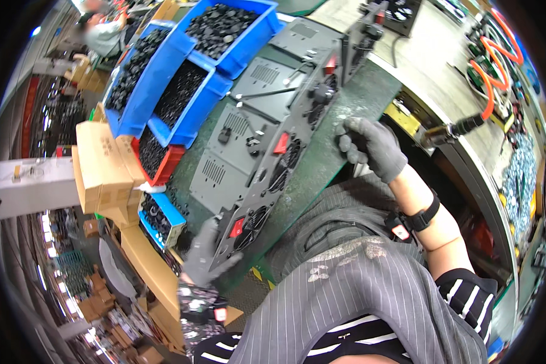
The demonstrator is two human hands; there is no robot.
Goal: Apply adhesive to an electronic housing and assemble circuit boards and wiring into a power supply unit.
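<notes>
Steadying the chassis, by the look of it: left hand at its near end, right hand well clear

Far to the left of the nearest chassis (233,167) sits a cardboard box (106,155), dull brown and flat-sided. Between that box and the chassis come blue bins (194,118), hard smooth plastic heaped with small black pieces, and a red bin (173,167) on their near side, filled much the same.

At the chassis's near end is the left hand (203,255), in a soft-looking grey glove, fingers and thumb apart about the corner; whether they pinch the metal I can't tell. The chassis itself lies on the green bench (370,88), a flat matt-grey plate cut with slotted vents, its dark panel upright along the right side with a round fan (253,229) and a glossy red switch (236,228). I'd judge the step in hand to be steadying or lining up this unit; the next move seems to call for holding that end still while the other hand comes across.

Right of the chassis, apart from it, the right hand (371,145) curls its gloved fingers together; I can't tell whether anything is inside. Farther right lies a dark-gripped tool (467,125) with a metal nose, beside a springy orange coiled hose (489,107)
</notes>
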